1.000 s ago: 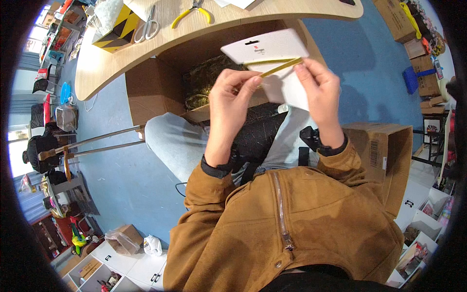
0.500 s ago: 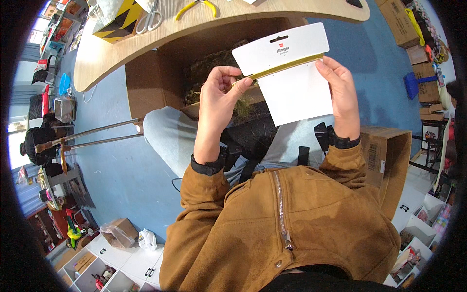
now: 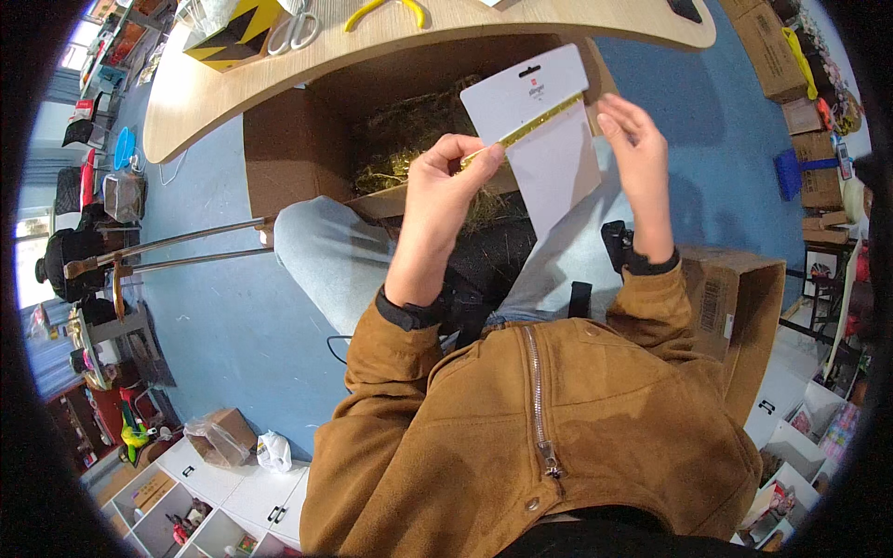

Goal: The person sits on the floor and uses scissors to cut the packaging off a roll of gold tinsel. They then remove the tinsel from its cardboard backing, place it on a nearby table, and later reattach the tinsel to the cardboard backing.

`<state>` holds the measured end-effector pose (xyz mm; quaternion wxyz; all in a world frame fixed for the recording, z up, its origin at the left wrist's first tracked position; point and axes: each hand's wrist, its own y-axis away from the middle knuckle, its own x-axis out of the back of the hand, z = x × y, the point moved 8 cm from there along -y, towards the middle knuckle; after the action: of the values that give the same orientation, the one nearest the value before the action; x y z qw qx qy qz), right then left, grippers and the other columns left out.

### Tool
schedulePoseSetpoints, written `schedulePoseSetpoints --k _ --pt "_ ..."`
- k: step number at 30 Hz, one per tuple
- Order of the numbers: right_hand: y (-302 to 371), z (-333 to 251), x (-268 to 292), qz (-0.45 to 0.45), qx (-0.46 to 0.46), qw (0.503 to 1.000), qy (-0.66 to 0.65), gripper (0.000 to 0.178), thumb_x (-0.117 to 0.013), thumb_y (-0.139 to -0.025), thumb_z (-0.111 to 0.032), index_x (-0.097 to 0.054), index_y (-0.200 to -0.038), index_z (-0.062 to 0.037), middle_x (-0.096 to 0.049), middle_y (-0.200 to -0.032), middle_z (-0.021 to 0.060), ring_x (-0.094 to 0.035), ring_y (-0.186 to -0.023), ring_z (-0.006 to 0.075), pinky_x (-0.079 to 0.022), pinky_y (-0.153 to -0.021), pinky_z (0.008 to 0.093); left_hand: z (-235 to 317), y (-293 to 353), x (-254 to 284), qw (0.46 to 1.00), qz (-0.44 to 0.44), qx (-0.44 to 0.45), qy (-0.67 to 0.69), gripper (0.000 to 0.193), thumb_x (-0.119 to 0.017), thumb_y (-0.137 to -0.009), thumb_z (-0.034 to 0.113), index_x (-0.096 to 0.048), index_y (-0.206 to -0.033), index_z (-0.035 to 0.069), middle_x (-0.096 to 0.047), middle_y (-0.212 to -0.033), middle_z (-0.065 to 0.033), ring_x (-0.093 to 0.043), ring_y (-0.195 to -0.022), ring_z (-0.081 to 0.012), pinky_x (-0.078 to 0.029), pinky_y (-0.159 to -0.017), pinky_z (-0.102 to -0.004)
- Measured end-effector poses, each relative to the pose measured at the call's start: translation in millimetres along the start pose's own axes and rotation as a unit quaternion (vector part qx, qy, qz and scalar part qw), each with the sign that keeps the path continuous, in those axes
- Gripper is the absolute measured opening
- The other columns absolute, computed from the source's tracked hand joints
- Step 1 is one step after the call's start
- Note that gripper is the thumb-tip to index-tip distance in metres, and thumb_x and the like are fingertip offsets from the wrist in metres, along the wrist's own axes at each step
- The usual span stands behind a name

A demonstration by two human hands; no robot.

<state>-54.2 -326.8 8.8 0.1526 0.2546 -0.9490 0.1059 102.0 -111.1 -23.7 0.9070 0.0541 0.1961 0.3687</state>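
Observation:
A white hang card [image 3: 549, 158] with a punched slot near its top is tilted in front of me. Across its upper part runs a narrow, shiny gold band [image 3: 544, 121]. At the card's left edge, my left hand [image 3: 448, 181] pinches the end of this band between thumb and fingers. My right hand [image 3: 637, 149] is beside the card's right edge, its fingers stretched and apart, with nothing seen in it. Below the card, an open cardboard box [image 3: 298, 139] has gold, stringy material [image 3: 391, 167] in it.
A wooden table [image 3: 214, 102] curves across the top, bearing scissors [image 3: 296, 33], a yellow-handled tool [image 3: 383, 11] and a black-and-yellow box [image 3: 244, 37]. Another cardboard box [image 3: 744, 307] stands at my right. A metal-legged stand [image 3: 186, 251] reaches in from the left.
My right hand has let go of the card's right edge and moved slightly away. The card has turned and tilted, while my left hand has shifted a little right with the band.

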Motion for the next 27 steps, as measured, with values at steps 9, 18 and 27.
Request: schedulePoseSetpoints --k 9,18,27 --pt "77 -81 -43 -0.022 0.181 0.983 0.039 0.028 -0.074 -0.089 -0.005 -0.073 -0.117 -0.0004 -0.074 -0.111 0.0184 -0.074 -0.102 0.0289 -0.057 -0.087 0.0361 31 17 -39 0.976 0.030 -0.160 -0.143 0.013 -0.082 -0.089 0.011 -0.080 -0.098 0.001 -0.061 -0.087 0.0010 -0.054 -0.081 -0.0057 -0.041 -0.070 -0.0213" --pt "53 -41 -11 0.050 0.072 0.993 -0.078 0.021 -0.071 -0.097 -0.007 -0.073 -0.113 0.0066 -0.073 -0.093 0.0030 -0.064 -0.081 0.0057 -0.052 -0.072 0.0225 24 3 -16 0.970 -0.012 -0.159 -0.183 0.037 -0.086 -0.083 0.016 -0.073 -0.115 0.004 -0.064 -0.108 -0.0062 -0.060 -0.084 -0.0125 -0.052 -0.075 -0.0275" --pt "29 -27 23 0.038 0.041 0.991 -0.124 0.022 -0.070 -0.099 -0.011 -0.073 -0.115 0.0048 -0.071 -0.094 0.0008 -0.059 -0.080 0.0029 -0.048 -0.071 0.0193 33 1 9 0.942 0.008 -0.175 -0.287 0.018 -0.085 -0.086 0.020 -0.079 -0.097 0.008 -0.059 -0.091 -0.0020 -0.052 -0.082 -0.0113 -0.043 -0.070 -0.0261"
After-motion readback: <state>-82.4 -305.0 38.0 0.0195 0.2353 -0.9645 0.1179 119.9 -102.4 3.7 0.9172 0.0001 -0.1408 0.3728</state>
